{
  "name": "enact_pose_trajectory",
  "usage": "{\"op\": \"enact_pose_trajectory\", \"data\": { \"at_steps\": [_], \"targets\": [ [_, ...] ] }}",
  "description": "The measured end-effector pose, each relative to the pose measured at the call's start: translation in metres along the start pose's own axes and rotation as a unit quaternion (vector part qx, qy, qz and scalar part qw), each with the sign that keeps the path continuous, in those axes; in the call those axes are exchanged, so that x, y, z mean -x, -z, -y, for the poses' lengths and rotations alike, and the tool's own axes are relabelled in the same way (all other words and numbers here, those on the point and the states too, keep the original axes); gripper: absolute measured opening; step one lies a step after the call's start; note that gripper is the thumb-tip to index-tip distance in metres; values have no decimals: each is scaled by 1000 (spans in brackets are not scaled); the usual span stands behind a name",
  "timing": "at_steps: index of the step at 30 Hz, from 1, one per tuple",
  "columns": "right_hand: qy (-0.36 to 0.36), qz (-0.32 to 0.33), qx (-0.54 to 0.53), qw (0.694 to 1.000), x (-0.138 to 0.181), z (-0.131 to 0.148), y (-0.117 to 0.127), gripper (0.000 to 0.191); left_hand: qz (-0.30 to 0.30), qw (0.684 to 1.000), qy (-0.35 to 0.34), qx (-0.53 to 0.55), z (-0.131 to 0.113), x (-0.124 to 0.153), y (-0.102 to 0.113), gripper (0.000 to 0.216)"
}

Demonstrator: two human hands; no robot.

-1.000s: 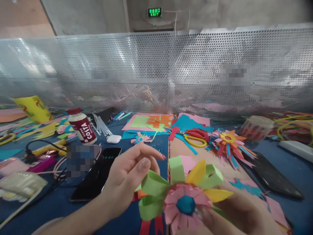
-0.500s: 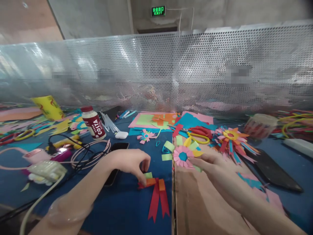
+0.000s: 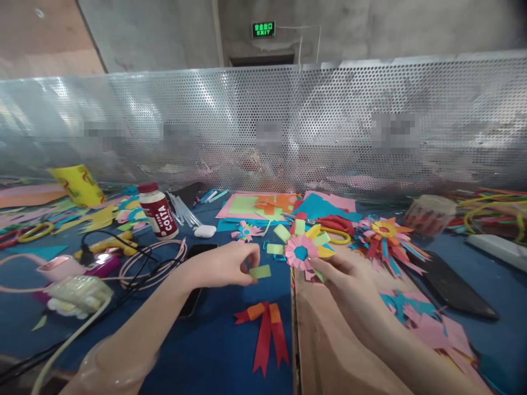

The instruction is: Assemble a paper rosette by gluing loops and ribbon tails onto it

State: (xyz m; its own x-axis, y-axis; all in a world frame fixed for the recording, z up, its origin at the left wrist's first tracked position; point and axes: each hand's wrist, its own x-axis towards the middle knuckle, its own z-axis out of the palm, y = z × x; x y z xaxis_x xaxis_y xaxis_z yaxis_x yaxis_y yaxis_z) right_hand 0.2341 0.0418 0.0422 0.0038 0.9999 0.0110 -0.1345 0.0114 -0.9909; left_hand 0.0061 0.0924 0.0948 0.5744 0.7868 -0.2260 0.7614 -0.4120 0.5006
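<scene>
Between the thumb and fingers of my left hand (image 3: 230,264) is a small light-green paper strip (image 3: 261,271). My right hand (image 3: 343,280) pinches the lower right edge of a paper flower (image 3: 302,252), which has a pleated pink ring, a blue centre, and green and yellow petals around it. The strip and the flower are apart. Below my left hand, red paper ribbons (image 3: 265,334) with orange pieces lie on the blue table (image 3: 206,351). A smaller pink and blue paper flower (image 3: 246,231) rests beyond my left hand.
A red-capped bottle (image 3: 158,213), cables (image 3: 140,263) and a phone (image 3: 191,299) lie to the left. Brown cardboard (image 3: 321,340) lies under my right arm. A multicoloured paper flower (image 3: 386,233), a dark phone (image 3: 453,285) and a tape roll (image 3: 430,214) are at right. A perforated metal screen (image 3: 230,109) stands behind.
My left hand has lifted the green strip away from the red ribbons, up towards the flower. My right hand has shifted slightly left with the flower.
</scene>
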Motion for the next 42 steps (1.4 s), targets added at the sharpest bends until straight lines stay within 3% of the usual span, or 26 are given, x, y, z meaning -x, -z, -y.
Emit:
{"op": "enact_pose_trajectory", "data": {
  "at_steps": [3, 9, 21, 25, 29, 39, 42],
  "targets": [
    [0, -7, -34, 999, 0, 0, -1, 22, 7, 994, -23, 105, -6, -5, -7, 27],
    [15, -45, -58, 997, -3, -8, 8, 23, -42, 966, -50, 251, -13, -16, -21, 22],
    [7, -60, -55, 997, -2, -17, 7, 23, -133, 935, -40, 326, -5, -27, -45, 23],
    [9, -47, -72, 996, -2, -19, 6, 23, -150, 906, -56, 393, -8, -27, -47, 27],
    [8, -47, -79, 996, -2, -20, 6, 22, -137, 876, -54, 458, -12, -26, -46, 32],
    [19, -44, -66, 997, -1, -18, 6, 21, -75, 875, -103, 468, -15, -25, -46, 24],
    [16, -50, -54, 997, -1, -18, 5, 23, -91, 884, -84, 450, -15, -25, -47, 21]
  ]
}}
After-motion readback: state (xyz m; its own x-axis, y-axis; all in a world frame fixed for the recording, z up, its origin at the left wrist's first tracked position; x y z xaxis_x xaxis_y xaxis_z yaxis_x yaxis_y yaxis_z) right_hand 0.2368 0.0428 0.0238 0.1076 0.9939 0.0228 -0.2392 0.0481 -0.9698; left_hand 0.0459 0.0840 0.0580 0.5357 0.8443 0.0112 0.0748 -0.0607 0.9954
